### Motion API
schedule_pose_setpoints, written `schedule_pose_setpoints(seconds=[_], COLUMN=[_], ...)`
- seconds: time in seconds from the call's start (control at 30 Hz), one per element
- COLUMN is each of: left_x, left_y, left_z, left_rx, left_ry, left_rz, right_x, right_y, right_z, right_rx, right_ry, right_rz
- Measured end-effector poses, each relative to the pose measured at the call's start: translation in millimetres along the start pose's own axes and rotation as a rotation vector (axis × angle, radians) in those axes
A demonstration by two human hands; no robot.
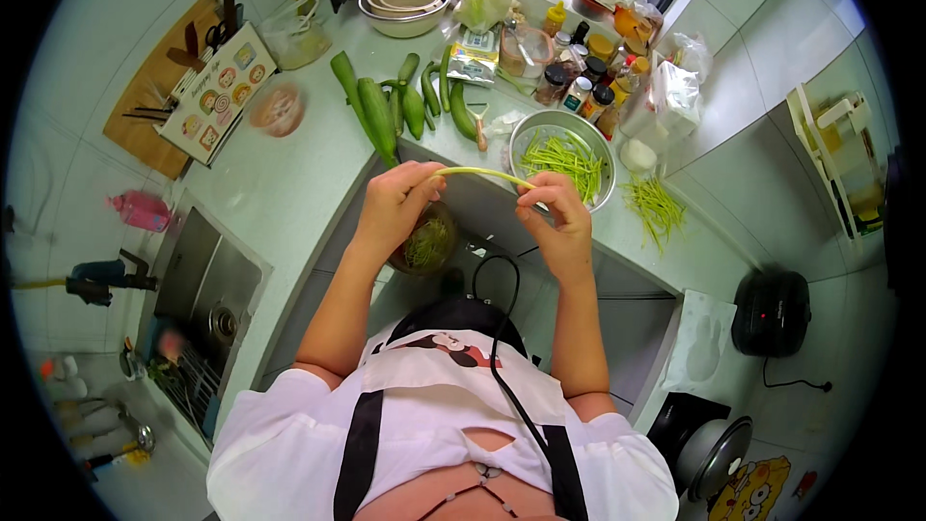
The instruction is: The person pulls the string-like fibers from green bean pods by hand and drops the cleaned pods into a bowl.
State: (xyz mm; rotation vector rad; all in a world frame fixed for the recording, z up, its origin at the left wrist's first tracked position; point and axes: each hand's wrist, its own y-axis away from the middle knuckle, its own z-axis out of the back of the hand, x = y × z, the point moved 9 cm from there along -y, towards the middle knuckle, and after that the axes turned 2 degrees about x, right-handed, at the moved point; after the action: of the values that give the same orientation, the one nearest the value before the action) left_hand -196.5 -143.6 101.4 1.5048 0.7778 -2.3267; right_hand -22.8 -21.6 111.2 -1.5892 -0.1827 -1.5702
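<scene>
A long, thin yellow-green stem (479, 172), like a garlic scape, bows slightly upward between my hands. My left hand (395, 198) pinches one end between thumb and fingers. The other end is in the fingers of my right hand (558, 217). Just beyond my right hand stands a steel bowl (610, 169) with short pieces of green stem (559, 164) in it. More whole stems (656, 209) lie in a loose bunch on the counter to its right. Below my hands, a bin (446, 249) holds green scraps.
Several green gourds (371, 108) and a peeler (480, 131) lie on the counter (280, 169). Condiment jars (576, 95) crowd the corner. At left are a knife rack (220, 92) and a sink (198, 265); stacked bowls (405, 8) stand behind. A black appliance (772, 314) sits at right.
</scene>
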Motion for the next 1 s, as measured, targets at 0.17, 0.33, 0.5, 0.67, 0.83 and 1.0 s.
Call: schedule_pose_setpoints(seconds=[0.17,0.33,0.5,0.67,0.83,1.0], left_x=[11,12,13,15,15,43], left_y=[28,41,29,13,-9,-24], left_z=[26,35,38,52,74,76], left_rx=[-0.109,-0.128,-0.073,-0.005,0.014,0.14], left_ry=[0.043,0.074,0.081,0.099,0.056,0.107], left_rz=[0.075,0.049,-0.008,-0.032,-0.089,-0.02], right_x=[-6,-13,-18,-9,-10,-8], right_y=[18,30,22,-3,-28,-35], right_z=[-10,-32,-30,-23,-40,-46], right_rx=[0.006,0.002,-0.034,-0.223,-0.226,-0.236], right_ry=[0.12,0.008,-0.11,-0.25,-0.131,0.105], right_rz=[-0.065,-0.192,-0.323,-0.269,-0.266,-0.232])
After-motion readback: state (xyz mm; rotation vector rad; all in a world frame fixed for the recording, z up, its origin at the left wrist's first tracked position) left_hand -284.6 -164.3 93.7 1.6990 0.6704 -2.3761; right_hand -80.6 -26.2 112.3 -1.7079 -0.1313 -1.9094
